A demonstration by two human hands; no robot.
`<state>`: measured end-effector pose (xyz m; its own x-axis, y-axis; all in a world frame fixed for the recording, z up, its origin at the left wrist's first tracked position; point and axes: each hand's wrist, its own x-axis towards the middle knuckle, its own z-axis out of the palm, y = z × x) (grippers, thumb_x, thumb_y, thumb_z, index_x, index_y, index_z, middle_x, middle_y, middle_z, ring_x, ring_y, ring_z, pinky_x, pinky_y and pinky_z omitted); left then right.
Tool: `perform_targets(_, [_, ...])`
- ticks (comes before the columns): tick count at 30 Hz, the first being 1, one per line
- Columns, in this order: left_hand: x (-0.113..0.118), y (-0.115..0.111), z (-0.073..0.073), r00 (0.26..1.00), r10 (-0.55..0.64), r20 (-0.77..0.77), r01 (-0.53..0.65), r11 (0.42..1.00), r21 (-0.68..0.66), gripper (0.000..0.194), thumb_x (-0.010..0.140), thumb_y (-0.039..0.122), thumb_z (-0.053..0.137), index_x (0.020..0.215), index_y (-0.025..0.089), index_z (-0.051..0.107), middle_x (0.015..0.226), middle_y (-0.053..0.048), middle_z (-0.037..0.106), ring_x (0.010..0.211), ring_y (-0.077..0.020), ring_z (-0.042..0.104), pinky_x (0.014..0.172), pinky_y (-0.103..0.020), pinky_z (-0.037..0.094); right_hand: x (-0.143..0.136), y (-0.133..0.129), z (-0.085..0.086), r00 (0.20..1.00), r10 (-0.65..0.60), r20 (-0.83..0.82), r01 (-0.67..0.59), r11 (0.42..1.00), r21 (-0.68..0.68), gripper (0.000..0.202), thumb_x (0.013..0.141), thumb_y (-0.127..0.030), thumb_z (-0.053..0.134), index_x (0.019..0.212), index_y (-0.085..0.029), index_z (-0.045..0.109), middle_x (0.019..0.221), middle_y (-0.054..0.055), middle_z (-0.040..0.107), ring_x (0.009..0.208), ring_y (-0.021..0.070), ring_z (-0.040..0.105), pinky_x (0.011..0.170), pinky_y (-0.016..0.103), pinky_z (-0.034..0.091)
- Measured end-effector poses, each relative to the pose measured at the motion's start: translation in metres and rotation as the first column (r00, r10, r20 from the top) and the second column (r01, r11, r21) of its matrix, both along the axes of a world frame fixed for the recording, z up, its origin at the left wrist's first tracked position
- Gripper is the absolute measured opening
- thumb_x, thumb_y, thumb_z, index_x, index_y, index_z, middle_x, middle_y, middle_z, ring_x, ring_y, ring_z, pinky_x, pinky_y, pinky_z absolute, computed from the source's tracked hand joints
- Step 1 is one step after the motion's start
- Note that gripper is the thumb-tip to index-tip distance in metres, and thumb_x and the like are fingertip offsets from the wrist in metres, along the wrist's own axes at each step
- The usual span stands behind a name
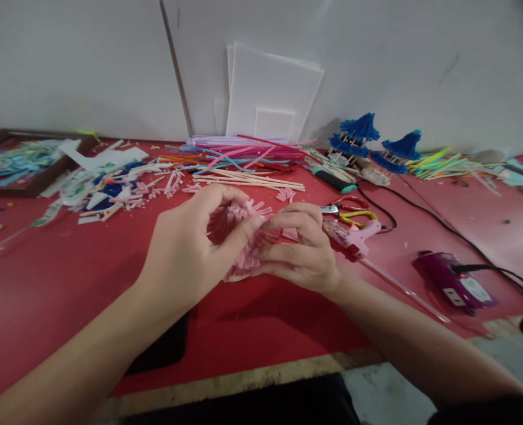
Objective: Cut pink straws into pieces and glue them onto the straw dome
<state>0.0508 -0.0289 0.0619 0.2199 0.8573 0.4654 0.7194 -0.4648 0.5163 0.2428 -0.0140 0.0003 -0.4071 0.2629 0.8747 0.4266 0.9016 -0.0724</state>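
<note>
A pink piece built of many short strips (247,255) is held up above the red table, between my two hands. My left hand (195,233) curls round its upper left, thumb pressed on the front. From the right, my right hand (299,245) has its fingers closed on the piece's side near the thumb of the left. Thin pink strips stick out at the top, and the fingers cover much of the piece. Just right of my right hand lie a pink glue gun (352,236) with a clear glue stick and yellow-and-red-handled scissors (356,215).
Coloured pipe-like sticks (244,154) lie along the wall. Scraps (115,189) and a brown frame (35,186) are at left. Two blue-roofed models (354,137) stand at back right, near a green-black tool (336,180). A purple power strip (458,283) and its cable lie right; a dark phone-like object (166,348) is below.
</note>
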Motion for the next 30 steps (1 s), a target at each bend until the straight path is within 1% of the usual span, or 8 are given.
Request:
perform_targets(3, [-0.0005,0.0003,-0.0001,0.999,-0.016,0.036,0.016,1.000,-0.014,0.020,0.091,0.042,0.055,0.096,0.024,0.064,0.094,0.001,0.074,0.080,-0.0159,0.069,0.064,-0.024,0.051,-0.0001,0.0003,0.0004,1.000,0.017,-0.002,-0.017,1.000,-0.024,0.011,0.087,-0.035,0.066,0.086,-0.024,0.069,0.102,0.004,0.062,0.098,0.0163,0.057,0.091,0.039,0.045])
perform_targets(8, [-0.0014,0.0004,-0.0012,1.000,0.002,0.008,-0.002,1.000,-0.001,0.015,0.087,0.037,0.060,0.095,0.025,0.063,0.095,0.001,0.073,0.081,-0.0167,0.070,0.066,-0.025,0.052,-0.0019,0.0011,0.0000,0.999,0.043,-0.032,-0.045,0.995,-0.085,0.009,0.087,-0.032,0.065,0.085,-0.025,0.070,0.101,0.003,0.061,0.098,0.0163,0.057,0.092,0.040,0.044])
perform_targets(14, [0.0001,0.0015,-0.0015,0.999,-0.014,0.029,0.014,1.000,-0.009,0.016,0.089,0.040,0.057,0.095,0.026,0.063,0.095,0.002,0.073,0.083,-0.0180,0.070,0.067,-0.027,0.053,-0.0054,-0.0008,-0.0011,0.992,0.082,-0.091,-0.102,0.966,-0.238,0.009,0.084,-0.032,0.069,0.082,-0.024,0.070,0.106,0.005,0.054,0.104,0.0188,0.055,0.096,0.042,0.044])
perform_targets(17, [0.0000,0.0015,-0.0012,1.000,-0.009,0.030,0.009,1.000,-0.020,0.017,0.089,0.040,0.057,0.095,0.025,0.062,0.095,0.001,0.073,0.083,-0.0180,0.070,0.066,-0.027,0.053,-0.0054,-0.0018,-0.0014,0.992,0.076,-0.103,-0.102,0.955,-0.278,0.008,0.083,-0.032,0.070,0.082,-0.023,0.071,0.111,0.005,0.052,0.108,0.0193,0.053,0.099,0.042,0.043])
perform_targets(19, [-0.0002,0.0013,-0.0009,1.000,-0.006,0.023,0.007,1.000,-0.027,0.018,0.088,0.041,0.057,0.096,0.025,0.063,0.095,0.001,0.073,0.083,-0.0180,0.070,0.066,-0.027,0.053,-0.0047,-0.0017,-0.0010,0.994,0.066,-0.091,-0.088,0.962,-0.259,0.011,0.083,-0.034,0.070,0.083,-0.023,0.071,0.112,0.005,0.052,0.108,0.0189,0.053,0.099,0.041,0.043])
perform_targets(21, [0.0001,0.0012,-0.0010,1.000,-0.008,0.018,0.009,1.000,-0.028,0.019,0.088,0.041,0.058,0.097,0.025,0.063,0.096,0.001,0.073,0.084,-0.0184,0.070,0.068,-0.028,0.053,-0.0036,-0.0009,-0.0006,0.997,0.045,-0.057,-0.056,0.979,-0.194,0.013,0.084,-0.038,0.068,0.085,-0.025,0.072,0.113,0.005,0.053,0.108,0.0190,0.053,0.099,0.041,0.043])
perform_targets(25, [0.0008,0.0013,-0.0018,1.000,-0.001,0.012,0.001,1.000,-0.015,0.019,0.086,0.040,0.062,0.098,0.025,0.062,0.098,0.002,0.072,0.088,-0.0190,0.070,0.070,-0.027,0.054,-0.0024,0.0016,-0.0028,0.999,-0.044,0.026,0.046,0.998,-0.051,0.016,0.085,-0.044,0.065,0.093,-0.032,0.072,0.121,0.003,0.051,0.113,0.0190,0.050,0.101,0.043,0.042])
perform_targets(30, [0.0009,0.0011,-0.0023,1.000,0.011,0.001,-0.011,1.000,-0.003,0.017,0.086,0.037,0.063,0.099,0.027,0.062,0.099,0.002,0.072,0.088,-0.0192,0.070,0.070,-0.028,0.054,-0.0036,0.0043,-0.0094,0.996,-0.093,-0.008,0.092,0.993,-0.074,0.010,0.084,-0.035,0.069,0.092,-0.040,0.073,0.135,-0.003,0.045,0.127,0.0217,0.041,0.107,0.048,0.036])
